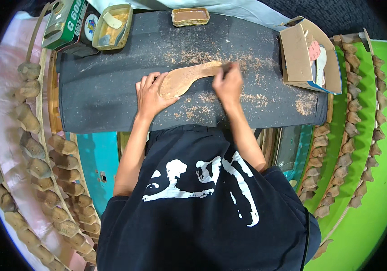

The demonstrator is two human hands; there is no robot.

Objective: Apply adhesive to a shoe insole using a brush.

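A tan, sole-shaped piece (178, 82), apparently a shoe sole, lies on the dark work cloth, its broad end to the left and its narrow end up to the right. My left hand (150, 97) grips the broad end, fingers along the far left edge and thumb across the near side. At the narrow end is my right hand (229, 86), closed and smeared by motion. Something dark shows at its fingertips, too blurred to name. Reddish-brown shavings (193, 56) are scattered around the sole.
A green tin (64, 27) and a tray with a pale scraper (113, 20) stand far left. A small tray of brown liquid (190, 17) sits at the back. An open cardboard box (295, 54) is at right. Rows of wooden shoe lasts (33, 144) hang on both sides.
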